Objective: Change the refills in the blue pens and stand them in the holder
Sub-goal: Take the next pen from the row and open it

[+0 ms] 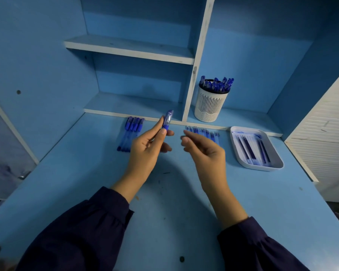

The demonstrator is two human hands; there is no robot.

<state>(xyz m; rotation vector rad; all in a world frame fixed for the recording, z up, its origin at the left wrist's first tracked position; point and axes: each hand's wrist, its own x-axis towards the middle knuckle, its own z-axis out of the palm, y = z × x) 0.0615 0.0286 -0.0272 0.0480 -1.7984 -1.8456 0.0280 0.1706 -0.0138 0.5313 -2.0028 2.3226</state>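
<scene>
My left hand [148, 146] pinches a blue pen [167, 119] between thumb and fingers and holds it upright above the desk, cap end up. Just to its right, my right hand [203, 146] hovers with its fingers loosely curled; I cannot tell whether something thin sits between its fingertips. A row of several capped blue pens [130, 133] lies on the desk to the left. Several loose refills [204, 132] lie behind my right hand. The white slatted holder [210, 104] stands on the low shelf with several blue pens in it.
A white tray [278, 163] holding several refills sits at the desk's right. A white upright divider [192, 90] rises just left of the holder, with a shelf [129, 48] above to the left. A white slatted panel [321, 133] borders the right side.
</scene>
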